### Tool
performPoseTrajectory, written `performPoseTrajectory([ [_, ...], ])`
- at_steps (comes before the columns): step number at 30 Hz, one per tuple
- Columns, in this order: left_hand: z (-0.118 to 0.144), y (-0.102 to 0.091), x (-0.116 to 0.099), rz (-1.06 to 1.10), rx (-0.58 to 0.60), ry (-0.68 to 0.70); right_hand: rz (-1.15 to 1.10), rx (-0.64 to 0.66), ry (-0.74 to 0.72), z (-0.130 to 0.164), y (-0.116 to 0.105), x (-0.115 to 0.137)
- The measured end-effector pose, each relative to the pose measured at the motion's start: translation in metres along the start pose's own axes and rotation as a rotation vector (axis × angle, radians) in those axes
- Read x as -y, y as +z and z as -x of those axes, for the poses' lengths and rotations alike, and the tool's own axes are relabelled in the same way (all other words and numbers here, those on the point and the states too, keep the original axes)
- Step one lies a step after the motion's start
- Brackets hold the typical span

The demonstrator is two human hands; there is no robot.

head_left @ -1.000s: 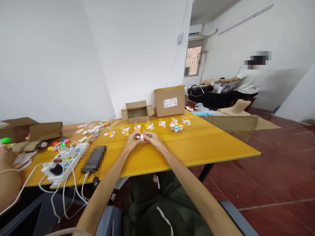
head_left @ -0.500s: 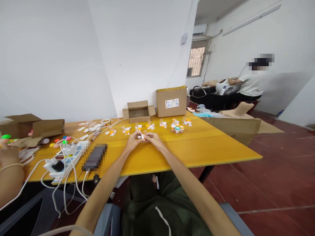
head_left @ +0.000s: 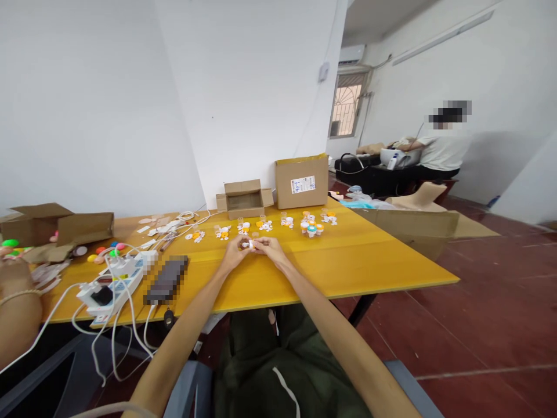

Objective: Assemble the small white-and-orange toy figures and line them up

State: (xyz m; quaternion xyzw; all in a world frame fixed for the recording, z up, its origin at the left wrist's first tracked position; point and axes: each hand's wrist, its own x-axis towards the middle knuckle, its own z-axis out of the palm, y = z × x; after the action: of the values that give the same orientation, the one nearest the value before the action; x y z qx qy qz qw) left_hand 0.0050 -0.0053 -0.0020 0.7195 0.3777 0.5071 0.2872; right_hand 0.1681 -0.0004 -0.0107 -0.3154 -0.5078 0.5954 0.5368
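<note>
Just above the table (head_left: 348, 261), my two hands meet around a small white plastic part (head_left: 250, 244). My left hand (head_left: 235, 252) is closed on its left side, and my right hand (head_left: 270, 250) pinches it from the right. The fingers cover much of the part, so its exact kind cannot be made out. Beyond the hands lie small heaps of white and orange plastic pieces (head_left: 223, 233), with little clear cups (head_left: 262, 219) beside them. To the right of my right hand stands a cluster of small jar-like pieces (head_left: 311, 229) with orange and blue tops.
Behind the heaps are an open carton (head_left: 244, 203) and a taller closed box (head_left: 301, 183). On the left lie a phone (head_left: 167, 280), a power strip (head_left: 124, 284) with tangled cables, and coloured balls (head_left: 93, 258). Another person's arm (head_left: 20, 299) reaches in there; a seated person (head_left: 444, 151) works far right.
My hands stay together on the white part, with only slight finger movement. The view has shifted a little. The seated person at the far right leans slightly further left.
</note>
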Motion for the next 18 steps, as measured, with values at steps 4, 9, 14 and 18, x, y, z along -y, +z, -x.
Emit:
performPoseTrajectory([
  [4, 0.0013, 0.0014, 0.0012, -0.03, -0.007, 0.023, -0.012, -0.016, 0.002, 0.0016, 0.0007, -0.0004],
  [9, 0.0016, 0.0035, -0.0004, -0.051, -0.013, 0.027, -0.036, -0.028, 0.01, 0.0015, -0.0006, -0.003],
  [14, 0.002, 0.0044, -0.0034, -0.065, -0.029, 0.02, -0.088, -0.05, 0.052, 0.0011, -0.0027, -0.0049],
  [18, 0.003, 0.0037, -0.0058, -0.07, -0.03, 0.023, -0.098, -0.066, 0.056, 0.0008, -0.0022, -0.0055],
])
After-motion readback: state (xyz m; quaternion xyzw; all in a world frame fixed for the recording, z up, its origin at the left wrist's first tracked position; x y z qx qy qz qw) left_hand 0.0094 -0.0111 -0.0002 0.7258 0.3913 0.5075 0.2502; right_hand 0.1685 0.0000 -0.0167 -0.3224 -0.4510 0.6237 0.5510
